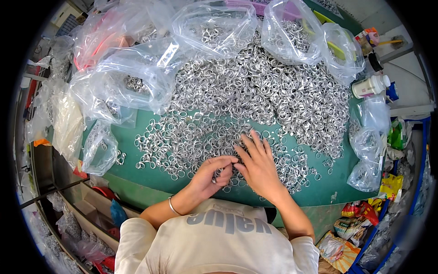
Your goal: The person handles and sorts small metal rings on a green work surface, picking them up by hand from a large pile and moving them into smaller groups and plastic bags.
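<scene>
A large heap of small silver metal rings [260,84] covers the far part of the green tabletop, and a thinner layer of loose rings [182,141] spreads toward me. My left hand [212,176] is curled closed at the near side of this layer. Silver rings show between its fingers; how many is hidden. Right beside it, my right hand [258,169] lies palm down over the loose rings with fingers stretched and apart. Its thumb is close to the left fingertips. Whether anything is under the right palm cannot be seen.
Clear plastic bags [214,29] with rings line the far edge; more bags [123,82] lie left. A white bottle [370,86] and small bags [366,155] stand at the right. Colourful packets [358,214] fill a blue-framed rack lower right. An open drawer [86,205] is lower left.
</scene>
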Demonstrator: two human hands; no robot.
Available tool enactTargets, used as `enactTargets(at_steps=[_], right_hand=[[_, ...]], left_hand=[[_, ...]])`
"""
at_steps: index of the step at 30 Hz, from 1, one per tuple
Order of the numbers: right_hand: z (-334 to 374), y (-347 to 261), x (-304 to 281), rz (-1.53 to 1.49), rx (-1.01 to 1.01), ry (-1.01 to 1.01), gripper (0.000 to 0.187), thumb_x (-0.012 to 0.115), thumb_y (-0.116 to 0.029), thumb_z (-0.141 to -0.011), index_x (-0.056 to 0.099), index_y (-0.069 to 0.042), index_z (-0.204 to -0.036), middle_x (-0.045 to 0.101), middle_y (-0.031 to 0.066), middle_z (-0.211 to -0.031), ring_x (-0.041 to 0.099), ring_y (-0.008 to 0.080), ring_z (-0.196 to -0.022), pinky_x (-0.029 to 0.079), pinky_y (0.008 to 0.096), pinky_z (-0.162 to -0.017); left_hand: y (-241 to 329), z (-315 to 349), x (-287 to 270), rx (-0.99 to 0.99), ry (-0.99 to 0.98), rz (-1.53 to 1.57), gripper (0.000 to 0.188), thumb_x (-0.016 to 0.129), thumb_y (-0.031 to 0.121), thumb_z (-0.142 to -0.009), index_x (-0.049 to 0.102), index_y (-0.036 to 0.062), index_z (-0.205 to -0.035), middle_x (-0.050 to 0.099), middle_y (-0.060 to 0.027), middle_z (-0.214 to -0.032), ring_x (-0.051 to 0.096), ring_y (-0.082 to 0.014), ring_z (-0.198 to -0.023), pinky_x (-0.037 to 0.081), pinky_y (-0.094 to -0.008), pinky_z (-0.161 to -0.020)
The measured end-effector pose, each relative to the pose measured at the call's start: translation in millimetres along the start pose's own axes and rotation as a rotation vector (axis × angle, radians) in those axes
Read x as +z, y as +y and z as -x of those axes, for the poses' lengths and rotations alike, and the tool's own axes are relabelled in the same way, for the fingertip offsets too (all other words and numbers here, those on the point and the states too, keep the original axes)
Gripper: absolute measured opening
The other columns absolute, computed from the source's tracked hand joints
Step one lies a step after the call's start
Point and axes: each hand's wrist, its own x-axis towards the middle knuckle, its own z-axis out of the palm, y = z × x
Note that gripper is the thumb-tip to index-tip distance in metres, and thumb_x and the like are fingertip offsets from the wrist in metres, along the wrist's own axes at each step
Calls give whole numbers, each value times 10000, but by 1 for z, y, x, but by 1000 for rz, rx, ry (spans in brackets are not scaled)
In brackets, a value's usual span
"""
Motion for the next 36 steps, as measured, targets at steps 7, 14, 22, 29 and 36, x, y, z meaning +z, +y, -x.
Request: enactTargets(at_steps=[7, 14, 22, 29, 36], right_hand=[[18, 17, -20, -382, -29, -23, 241, 663, -122, -819, 648, -24, -1038, 611, 121, -1135, 531, 276, -1160, 362, 454, -1007], [-19, 48, -12, -212, 302, 354, 119, 697, -44, -756, 682, -27, -873, 627, 76, -817, 584, 262, -785, 441, 378, -788], [-19, 36, -25, -534, 370, 285, 91, 704, -39, -745, 649, -19, -815, 578, 73, -832, 525, 243, -742, 426, 312, -703], [-12, 14, -24, -576, 163, 255, 91, 659, -34, -792, 652, -5, -878, 628, 83, -898, 557, 261, -839, 454, 336, -746], [-16, 12, -4, -209, 26, 68, 365, 657, -118, -811, 588, -46, -1163, 467, 121, -1308, 419, 347, -1227, 347, 454, -995]], left_hand=[[3, 3, 3, 84, 84, -132, 206, 518, 128, -937, 616, -12, -1052, 501, -8, -639, 424, -89, -520, 335, -204, -460], [7, 2, 11, 87, 120, -252, 224, 532, 133, -932, 628, -24, -1060, 556, -44, -673, 463, -109, -532, 359, -219, -464], [6, 3, 24, -23, 208, -180, 288, 512, 221, -961, 624, -19, -1074, 617, -76, -734, 579, -139, -625, 486, -253, -511], [-3, -5, 14, -105, 132, -162, 297, 539, 306, -954, 657, 35, -928, 605, -56, -746, 582, -128, -674, 482, -234, -581], [-5, 0, 3, -142, 68, -130, 410, 544, 361, -944, 595, 58, -673, 561, -41, -634, 575, -159, -650, 395, -236, -491]])
